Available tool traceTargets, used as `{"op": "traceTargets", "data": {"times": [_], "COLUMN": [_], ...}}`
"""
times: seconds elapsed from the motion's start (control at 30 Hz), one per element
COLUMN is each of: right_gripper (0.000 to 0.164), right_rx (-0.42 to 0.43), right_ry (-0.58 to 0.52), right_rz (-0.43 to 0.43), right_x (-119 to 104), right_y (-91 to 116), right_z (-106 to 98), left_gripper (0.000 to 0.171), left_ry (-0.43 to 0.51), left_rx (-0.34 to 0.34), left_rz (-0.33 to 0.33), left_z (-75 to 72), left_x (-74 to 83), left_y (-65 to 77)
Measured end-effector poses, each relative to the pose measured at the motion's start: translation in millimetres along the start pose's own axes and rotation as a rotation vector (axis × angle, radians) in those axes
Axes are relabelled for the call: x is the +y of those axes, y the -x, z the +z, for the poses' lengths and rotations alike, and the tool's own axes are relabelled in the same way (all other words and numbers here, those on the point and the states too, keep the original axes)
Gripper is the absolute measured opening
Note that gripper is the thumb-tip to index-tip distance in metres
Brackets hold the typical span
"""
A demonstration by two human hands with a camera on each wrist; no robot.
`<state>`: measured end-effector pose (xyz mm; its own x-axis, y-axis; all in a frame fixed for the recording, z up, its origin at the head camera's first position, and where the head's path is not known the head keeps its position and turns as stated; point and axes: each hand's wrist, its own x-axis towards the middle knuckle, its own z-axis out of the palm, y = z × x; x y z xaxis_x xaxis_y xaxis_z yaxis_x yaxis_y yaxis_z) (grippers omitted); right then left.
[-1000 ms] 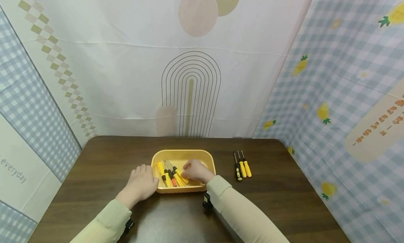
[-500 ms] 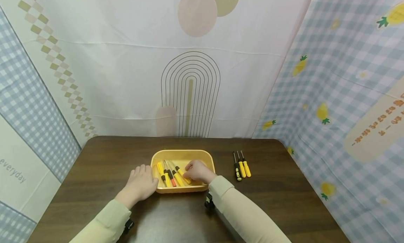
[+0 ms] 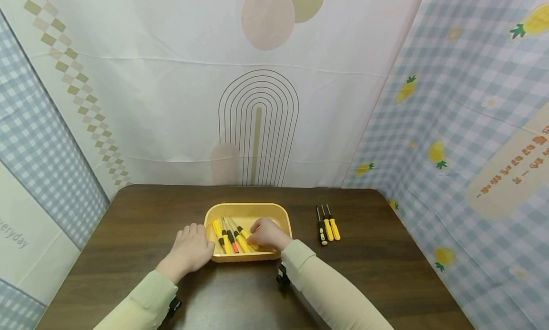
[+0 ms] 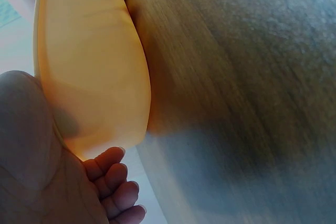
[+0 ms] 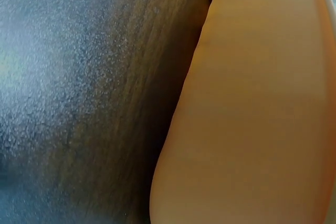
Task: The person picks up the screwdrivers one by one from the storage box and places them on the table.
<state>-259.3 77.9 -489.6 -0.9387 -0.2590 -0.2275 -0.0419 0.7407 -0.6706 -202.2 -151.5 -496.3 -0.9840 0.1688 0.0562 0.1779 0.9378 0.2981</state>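
Note:
A yellow plastic tray point(image 3: 246, 258) stands on the table with several screwdrivers lying side by side in its left half. Most have yellow or yellow-and-black handles; one black screwdriver point(image 3: 231, 239) has a red end. My left hand point(image 3: 192, 248) grips the tray's left front corner. In the left wrist view, its thumb point(image 4: 23, 129) lies over the rim and the other fingers bend against the outer wall. Inside the tray, my right hand point(image 3: 269, 234) pinches the rightmost yellow screwdriver point(image 3: 243, 232) by its handle, fingertips partly hidden. The right wrist view has only the tray's outer wall point(image 5: 252, 103) and tabletop.
Right of the tray, three screwdrivers point(image 3: 328, 229) lie in a row on the dark wooden table point(image 3: 364, 273), shafts pointing away. A patterned white cloth point(image 3: 180, 106) hangs behind the table, and blue checked cloth point(image 3: 454, 106) hangs on the right.
The rightmost screwdriver in the tray has shifted slightly right and turned a little under my right hand. My left hand has stayed at the tray's corner.

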Motion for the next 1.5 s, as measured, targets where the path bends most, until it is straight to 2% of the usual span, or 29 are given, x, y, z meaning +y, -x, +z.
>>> {"op": "traceTargets", "data": {"times": [0.37,0.57,0.7,0.77,0.8,1.0,1.23,1.5], "right_gripper": [0.019,0.009,0.036,0.041,0.038,0.008,0.012,0.021], "right_rx": [-0.017,-0.046,-0.056,-0.06,-0.057,-0.052,-0.013,0.05], "right_ry": [0.033,0.113,0.136,0.116,0.1,0.045,-0.027,-0.155], "right_rz": [-0.005,0.009,0.0,-0.007,-0.014,-0.063,-0.108,-0.103], "right_x": [-3.2,-0.7,1.3,2.5,3.2,6.2,7.8,19.0], "right_y": [2.4,0.9,0.5,0.9,1.4,7.4,12.7,14.1], "right_z": [3.6,1.4,-3.1,-6.7,-8.8,-26.5,-51.2,-72.2], "left_gripper": [0.037,0.038,0.038,0.038,0.038,0.038,0.038,0.038], "left_ry": [-0.003,0.0,-0.004,-0.007,-0.008,-0.01,-0.003,0.007], "left_rx": [-0.012,-0.012,-0.016,-0.019,-0.019,-0.018,-0.015,-0.021], "left_rz": [-0.01,-0.011,-0.015,-0.017,-0.017,-0.009,-0.005,-0.008], "left_z": [0.5,0.8,1.5,1.7,2.0,2.5,1.4,-0.5], "left_x": [-1.0,-1.7,-2.3,-2.8,-3.2,-4.5,-3.9,-0.6], "left_y": [-0.3,0.0,-0.1,-0.2,-0.3,-0.4,-0.6,-0.7]}}
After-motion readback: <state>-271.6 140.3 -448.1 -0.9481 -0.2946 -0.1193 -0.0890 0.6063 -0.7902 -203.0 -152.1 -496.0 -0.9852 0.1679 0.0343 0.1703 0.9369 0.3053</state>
